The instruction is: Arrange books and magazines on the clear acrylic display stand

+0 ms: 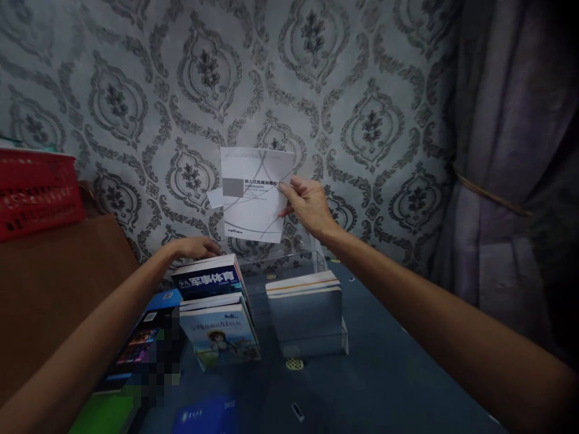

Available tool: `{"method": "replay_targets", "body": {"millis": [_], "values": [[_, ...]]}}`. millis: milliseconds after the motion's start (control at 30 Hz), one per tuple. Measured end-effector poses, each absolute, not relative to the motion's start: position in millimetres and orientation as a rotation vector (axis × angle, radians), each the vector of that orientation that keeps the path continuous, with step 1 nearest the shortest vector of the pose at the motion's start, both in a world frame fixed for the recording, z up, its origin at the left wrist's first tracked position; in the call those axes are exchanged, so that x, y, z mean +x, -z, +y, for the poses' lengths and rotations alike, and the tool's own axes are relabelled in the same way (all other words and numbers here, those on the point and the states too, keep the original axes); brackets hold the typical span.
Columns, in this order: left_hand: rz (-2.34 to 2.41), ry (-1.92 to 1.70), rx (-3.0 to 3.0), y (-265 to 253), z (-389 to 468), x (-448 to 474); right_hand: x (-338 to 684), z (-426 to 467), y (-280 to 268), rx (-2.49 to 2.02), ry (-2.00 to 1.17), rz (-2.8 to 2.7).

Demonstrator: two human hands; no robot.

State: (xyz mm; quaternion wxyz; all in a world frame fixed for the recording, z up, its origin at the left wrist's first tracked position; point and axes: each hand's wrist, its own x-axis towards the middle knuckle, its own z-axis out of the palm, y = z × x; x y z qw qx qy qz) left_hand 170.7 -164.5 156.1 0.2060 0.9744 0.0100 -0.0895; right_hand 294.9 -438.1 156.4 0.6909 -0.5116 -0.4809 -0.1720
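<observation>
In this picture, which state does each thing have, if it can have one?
Booklet: held up, front showing.
Right hand: pinching the booklet.
Left books: standing upright.
Left hand: at the left books' far side, grip unclear.
Right books: standing upright.
2022 book: lying flat, partly out of frame.
Curtain: tied back.
Basket: upright.

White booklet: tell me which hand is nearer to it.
Right. The right hand holds the white booklet by its right edge; the left hand is apart from it, lower and to the left, by the top of the upright books.
</observation>
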Motion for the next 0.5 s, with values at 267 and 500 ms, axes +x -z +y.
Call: {"method": "replay_targets", "body": {"millis": [267, 500], "values": [[-0.03, -0.35, 3.054, -159, -181, 147, 290, -431, -149, -1.159, 0.361, -1.107], [-0.03, -0.09, 2.887, -159, -201, 125, 293, -434, -144, -1.201, 0.343, -1.096]]}}
